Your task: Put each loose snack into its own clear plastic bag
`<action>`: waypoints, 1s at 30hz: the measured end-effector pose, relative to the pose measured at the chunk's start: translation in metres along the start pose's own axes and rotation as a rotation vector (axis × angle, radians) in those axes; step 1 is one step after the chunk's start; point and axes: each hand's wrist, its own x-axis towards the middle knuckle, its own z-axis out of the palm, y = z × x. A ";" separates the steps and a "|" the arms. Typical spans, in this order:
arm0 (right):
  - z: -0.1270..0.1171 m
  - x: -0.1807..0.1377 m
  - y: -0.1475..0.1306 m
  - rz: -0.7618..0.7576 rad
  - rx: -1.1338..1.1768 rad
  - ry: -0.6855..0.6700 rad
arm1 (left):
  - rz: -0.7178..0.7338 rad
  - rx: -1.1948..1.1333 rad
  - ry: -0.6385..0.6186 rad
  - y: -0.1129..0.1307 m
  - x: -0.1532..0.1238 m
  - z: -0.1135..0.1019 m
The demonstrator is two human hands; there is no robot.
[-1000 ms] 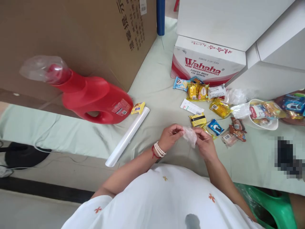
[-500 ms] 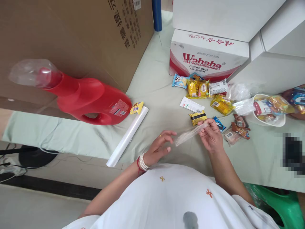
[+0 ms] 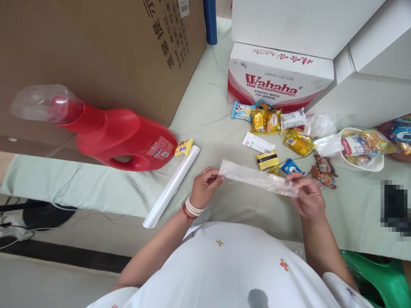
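A long, narrow strip of thin translucent plastic film [image 3: 253,176] is stretched between my two hands above the cloth. My left hand [image 3: 206,185] pinches its left end between thumb and fingers. At the other end my right hand [image 3: 308,194], slightly blurred, grips the crumpled part of the film. Just beyond the film lie a yellow packet with a black band [image 3: 267,160], a small blue packet [image 3: 292,166] and a white sachet [image 3: 257,142]. Brown snack packets [image 3: 325,177] rest beside my right hand.
To the left lies a red jug [image 3: 128,132], with a white roll [image 3: 171,186] and a yellow packet [image 3: 184,147] near it. A Wahaba-style carton [image 3: 279,79] stands behind several snack packets [image 3: 298,142]. On the right is a white tub [image 3: 362,164] of packets; a green stool [image 3: 375,273] stands below.
My left hand has closed on the film's free end. My right hand has moved right and nearer my body, so the film is now drawn out wide between both hands.
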 end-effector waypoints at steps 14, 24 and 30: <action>0.051 0.023 -0.023 -0.143 -0.330 -0.286 | 0.442 0.378 -0.148 0.001 0.005 0.003; 0.112 0.025 0.012 0.393 0.250 0.035 | -0.436 -0.216 -0.103 0.002 -0.001 0.017; 0.115 0.023 0.012 0.381 0.347 0.058 | -0.661 -0.555 -0.166 0.017 -0.001 0.040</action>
